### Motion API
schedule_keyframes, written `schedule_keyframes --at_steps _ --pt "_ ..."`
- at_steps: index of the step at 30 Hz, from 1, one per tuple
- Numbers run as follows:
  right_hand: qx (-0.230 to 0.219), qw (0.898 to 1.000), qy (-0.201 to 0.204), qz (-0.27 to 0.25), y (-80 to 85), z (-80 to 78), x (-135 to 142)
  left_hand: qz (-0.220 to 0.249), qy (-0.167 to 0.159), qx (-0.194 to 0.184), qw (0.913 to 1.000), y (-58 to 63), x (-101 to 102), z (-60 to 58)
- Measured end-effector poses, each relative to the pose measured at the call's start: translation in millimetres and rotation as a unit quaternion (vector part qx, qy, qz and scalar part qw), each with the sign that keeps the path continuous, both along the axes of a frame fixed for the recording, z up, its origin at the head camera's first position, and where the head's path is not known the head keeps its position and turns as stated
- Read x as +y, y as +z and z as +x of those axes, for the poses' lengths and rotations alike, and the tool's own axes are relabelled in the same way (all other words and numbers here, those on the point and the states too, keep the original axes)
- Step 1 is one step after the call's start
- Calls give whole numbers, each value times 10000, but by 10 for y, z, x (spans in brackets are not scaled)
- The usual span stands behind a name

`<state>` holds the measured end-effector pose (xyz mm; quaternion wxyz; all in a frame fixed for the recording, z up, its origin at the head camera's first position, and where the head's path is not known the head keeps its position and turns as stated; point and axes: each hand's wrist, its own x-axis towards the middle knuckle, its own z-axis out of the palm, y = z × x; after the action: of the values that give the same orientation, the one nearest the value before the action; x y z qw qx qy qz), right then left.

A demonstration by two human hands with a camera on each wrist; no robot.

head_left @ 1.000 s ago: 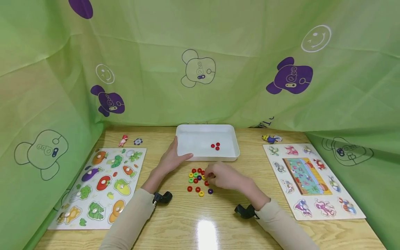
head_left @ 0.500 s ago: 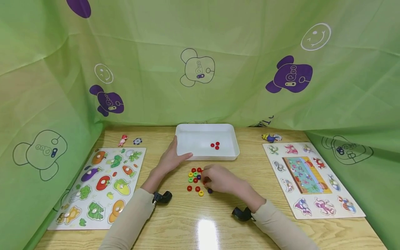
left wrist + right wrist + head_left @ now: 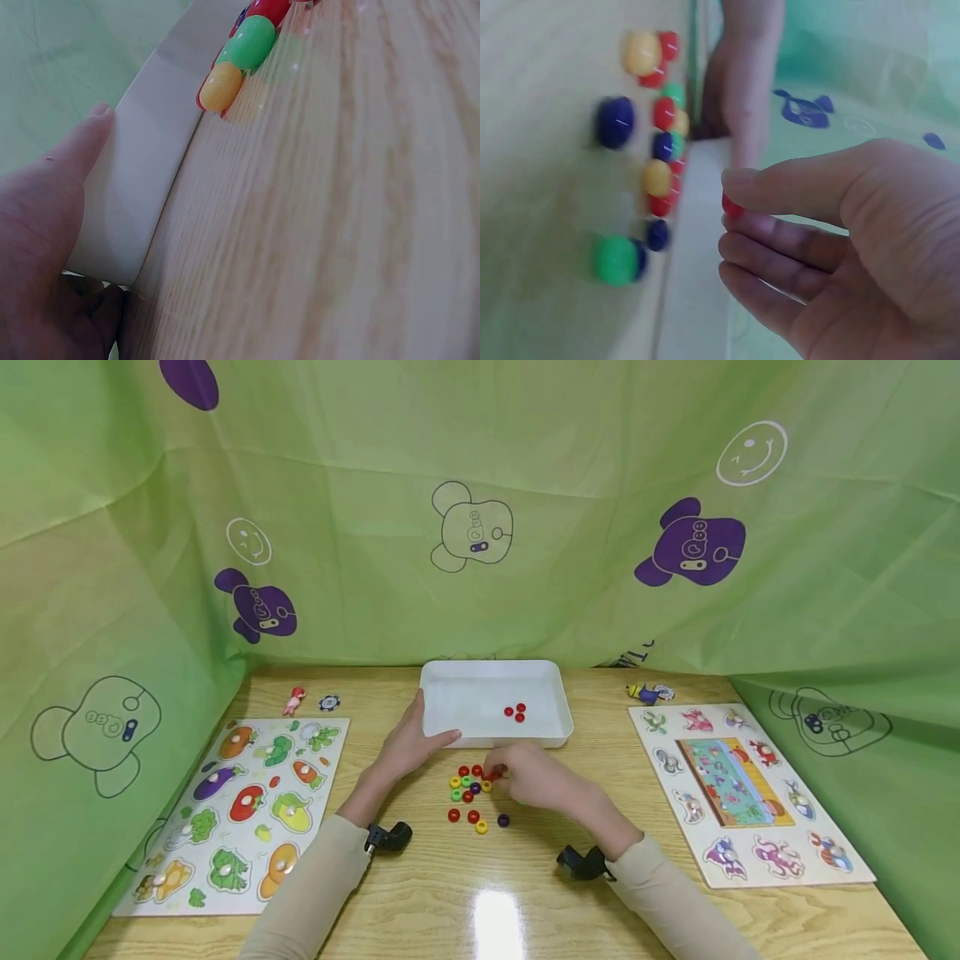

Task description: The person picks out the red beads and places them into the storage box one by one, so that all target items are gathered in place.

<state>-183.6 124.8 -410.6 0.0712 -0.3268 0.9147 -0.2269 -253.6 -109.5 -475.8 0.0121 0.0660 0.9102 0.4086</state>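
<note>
Closer to the white tray (image 3: 468,697) than before, one red bead (image 3: 733,208) is up off the table (image 3: 427,877), pinched by the right hand (image 3: 540,779) with its thumb and pointer finger. More beads (image 3: 473,817) lie just below. Three red beads (image 3: 520,718) sit in the tray. Spread wide, the left hand (image 3: 412,743) touches the tray's near left corner. Picture boards (image 3: 315,797) lie on both sides.
</note>
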Motion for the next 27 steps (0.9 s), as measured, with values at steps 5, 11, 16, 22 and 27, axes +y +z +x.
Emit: schedule_keyframes --at_steps 5,11,16,22,27 --pt "436 9983 -300 -247 91 -143 55 56 -31 -26 10000 6 -7 7" --pt "806 9922 -878 -370 89 -387 115 117 -21 -50 9999 3 0 9" --pt "450 9895 -1256 -559 12 -595 117 135 19 -60 9999 -11 -7 -1" --pt "-89 9858 -1553 -640 -146 -785 115 133 30 -62 9999 -19 -6 1" --pt "-335 9788 -1910 -663 -233 -879 107 68 61 -95 9999 -21 6 3"
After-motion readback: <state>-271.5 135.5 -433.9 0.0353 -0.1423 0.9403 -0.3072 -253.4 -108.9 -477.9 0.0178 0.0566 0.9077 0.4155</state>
